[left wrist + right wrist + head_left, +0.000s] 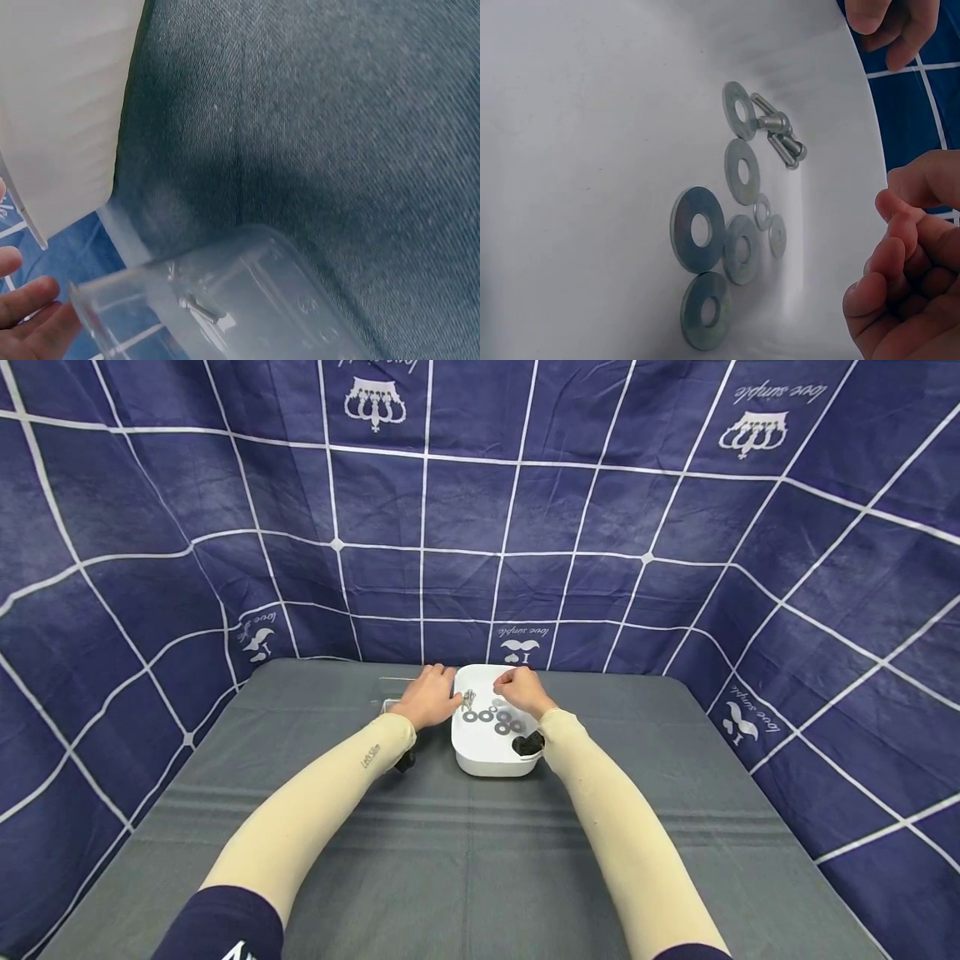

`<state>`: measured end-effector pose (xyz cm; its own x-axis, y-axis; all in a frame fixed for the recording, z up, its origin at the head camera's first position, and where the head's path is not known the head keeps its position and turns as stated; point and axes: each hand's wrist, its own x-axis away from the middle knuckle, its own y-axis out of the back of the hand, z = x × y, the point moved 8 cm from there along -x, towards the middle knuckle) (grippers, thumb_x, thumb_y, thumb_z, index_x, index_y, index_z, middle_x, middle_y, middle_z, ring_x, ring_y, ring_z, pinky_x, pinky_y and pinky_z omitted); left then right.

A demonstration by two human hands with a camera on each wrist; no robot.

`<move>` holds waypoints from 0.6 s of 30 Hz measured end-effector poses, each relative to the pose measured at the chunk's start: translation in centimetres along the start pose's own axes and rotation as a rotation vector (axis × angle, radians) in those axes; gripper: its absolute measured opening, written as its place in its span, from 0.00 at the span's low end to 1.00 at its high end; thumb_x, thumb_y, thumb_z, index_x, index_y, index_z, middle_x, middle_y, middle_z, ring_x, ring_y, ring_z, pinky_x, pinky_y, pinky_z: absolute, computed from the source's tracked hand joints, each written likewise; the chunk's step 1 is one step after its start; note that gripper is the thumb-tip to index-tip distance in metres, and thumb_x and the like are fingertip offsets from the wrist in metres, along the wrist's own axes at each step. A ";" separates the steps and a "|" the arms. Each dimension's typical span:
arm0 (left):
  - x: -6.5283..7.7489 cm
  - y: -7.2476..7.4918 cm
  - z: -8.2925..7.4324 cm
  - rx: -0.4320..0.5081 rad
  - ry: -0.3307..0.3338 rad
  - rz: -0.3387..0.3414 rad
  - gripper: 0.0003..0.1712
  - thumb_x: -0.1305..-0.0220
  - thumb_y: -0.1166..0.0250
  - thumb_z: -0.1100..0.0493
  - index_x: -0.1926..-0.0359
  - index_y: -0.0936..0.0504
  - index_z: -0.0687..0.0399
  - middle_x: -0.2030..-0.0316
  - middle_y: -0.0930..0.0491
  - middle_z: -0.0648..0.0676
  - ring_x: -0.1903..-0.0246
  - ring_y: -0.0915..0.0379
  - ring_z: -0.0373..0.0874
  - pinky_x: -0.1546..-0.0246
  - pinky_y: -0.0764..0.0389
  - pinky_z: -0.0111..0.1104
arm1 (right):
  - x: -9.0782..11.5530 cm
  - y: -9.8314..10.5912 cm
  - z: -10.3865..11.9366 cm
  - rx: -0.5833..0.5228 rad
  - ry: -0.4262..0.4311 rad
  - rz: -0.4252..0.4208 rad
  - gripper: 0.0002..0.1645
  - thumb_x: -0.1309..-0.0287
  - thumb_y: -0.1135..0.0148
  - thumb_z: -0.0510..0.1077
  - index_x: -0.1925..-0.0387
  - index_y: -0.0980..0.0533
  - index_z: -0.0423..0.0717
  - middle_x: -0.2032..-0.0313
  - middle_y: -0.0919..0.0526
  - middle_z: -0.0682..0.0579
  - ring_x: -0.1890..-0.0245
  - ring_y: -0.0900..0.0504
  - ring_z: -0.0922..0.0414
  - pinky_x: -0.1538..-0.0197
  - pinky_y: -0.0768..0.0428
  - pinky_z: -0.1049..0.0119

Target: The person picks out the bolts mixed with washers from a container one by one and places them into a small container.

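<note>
A white tray (487,752) holds several flat metal washers (697,247), both large and small. Beside them, near the tray's wall, lies a small heap of round-headed metal pins (784,139). My right hand (527,692) is over the tray's far right part, fingers curled and thumb tip against the index finger; no thing shows between them. At the left rim is my left hand (429,697), its fingers fairly straight. Under and beside it stands a clear plastic box (247,300) with a few metal pins (199,307) inside, mostly hidden by the hand in the head view.
A grey cloth (465,860) covers the table. Dark blue curtains (480,510) with white lines hang behind and at both sides. Black wrist cameras sit by both wrists, the right one (528,743) overlapping the tray's near right corner.
</note>
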<state>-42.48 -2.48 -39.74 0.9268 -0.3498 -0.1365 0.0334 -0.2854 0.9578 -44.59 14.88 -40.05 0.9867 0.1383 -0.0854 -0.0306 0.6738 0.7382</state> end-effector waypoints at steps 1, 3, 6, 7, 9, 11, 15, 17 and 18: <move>0.0 -0.1 -0.1 0.001 -0.005 -0.001 0.34 0.29 0.43 0.49 0.30 0.33 0.64 0.36 0.30 0.66 0.34 0.36 0.59 0.34 0.31 0.51 | 0.0 0.0 -0.1 0.003 -0.004 0.003 0.12 0.40 0.37 0.42 0.60 0.14 0.40 0.61 0.12 0.46 0.59 0.20 0.53 0.53 0.24 0.63; -0.1 -0.3 -0.3 0.000 -0.014 -0.004 0.34 0.30 0.43 0.49 0.30 0.33 0.65 0.36 0.30 0.67 0.34 0.36 0.60 0.33 0.31 0.51 | 0.0 -0.1 -0.3 0.010 -0.008 0.005 0.12 0.40 0.37 0.42 0.59 0.14 0.40 0.60 0.12 0.46 0.59 0.20 0.54 0.52 0.24 0.63; -0.2 -0.6 -0.5 -0.005 -0.023 -0.005 0.35 0.30 0.43 0.49 0.30 0.33 0.67 0.36 0.30 0.68 0.35 0.35 0.61 0.32 0.32 0.50 | 0.0 -0.1 -0.4 0.017 -0.016 -0.002 0.13 0.40 0.37 0.43 0.59 0.14 0.40 0.60 0.12 0.46 0.58 0.19 0.53 0.50 0.23 0.62; -0.2 -0.7 -0.5 -0.012 -0.026 0.000 0.35 0.30 0.43 0.49 0.30 0.33 0.67 0.37 0.30 0.68 0.35 0.35 0.61 0.32 0.33 0.49 | 0.0 -0.1 -0.4 0.020 -0.017 -0.007 0.13 0.40 0.37 0.43 0.59 0.14 0.40 0.60 0.12 0.46 0.58 0.19 0.53 0.50 0.23 0.62; -0.3 -1.0 -0.6 -0.020 -0.025 0.008 0.36 0.30 0.44 0.48 0.31 0.33 0.68 0.37 0.29 0.68 0.36 0.34 0.61 0.32 0.32 0.49 | 0.0 -0.2 -0.3 0.023 -0.018 -0.012 0.13 0.40 0.37 0.43 0.58 0.14 0.40 0.60 0.12 0.46 0.57 0.19 0.53 0.49 0.23 0.61; -0.4 -1.3 -0.6 -0.027 -0.022 0.018 0.36 0.30 0.43 0.47 0.31 0.33 0.68 0.39 0.28 0.68 0.37 0.33 0.61 0.33 0.31 0.48 | 0.1 -0.3 -0.3 0.022 -0.018 -0.014 0.13 0.41 0.36 0.42 0.59 0.13 0.40 0.60 0.12 0.46 0.57 0.19 0.52 0.48 0.23 0.60; -0.3 -1.7 -0.7 -0.035 -0.024 0.013 0.36 0.32 0.43 0.48 0.32 0.33 0.70 0.41 0.27 0.68 0.39 0.32 0.61 0.34 0.30 0.49 | 0.1 -0.6 -0.4 0.015 -0.010 -0.022 0.12 0.42 0.36 0.42 0.60 0.13 0.40 0.61 0.12 0.46 0.58 0.19 0.52 0.48 0.23 0.61; -0.3 -1.8 -0.8 -0.041 -0.020 0.008 0.36 0.32 0.43 0.48 0.33 0.33 0.70 0.41 0.27 0.68 0.39 0.31 0.61 0.34 0.30 0.49 | 0.0 -0.8 -0.5 0.008 -0.006 -0.024 0.12 0.42 0.36 0.41 0.61 0.13 0.39 0.62 0.12 0.46 0.59 0.19 0.53 0.48 0.22 0.61; -0.3 -1.8 -0.8 -0.043 -0.017 0.006 0.36 0.32 0.43 0.47 0.33 0.34 0.70 0.41 0.27 0.68 0.39 0.31 0.61 0.34 0.30 0.49 | 0.0 -1.0 -0.6 0.002 -0.006 -0.025 0.12 0.42 0.35 0.41 0.61 0.13 0.38 0.63 0.12 0.46 0.60 0.19 0.53 0.48 0.22 0.61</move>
<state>-42.49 -1.18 -41.27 0.9205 -0.3668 -0.1345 0.0440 -0.2448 0.9686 -44.66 14.64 -41.15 0.9881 0.1171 -0.0997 -0.0057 0.6755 0.7373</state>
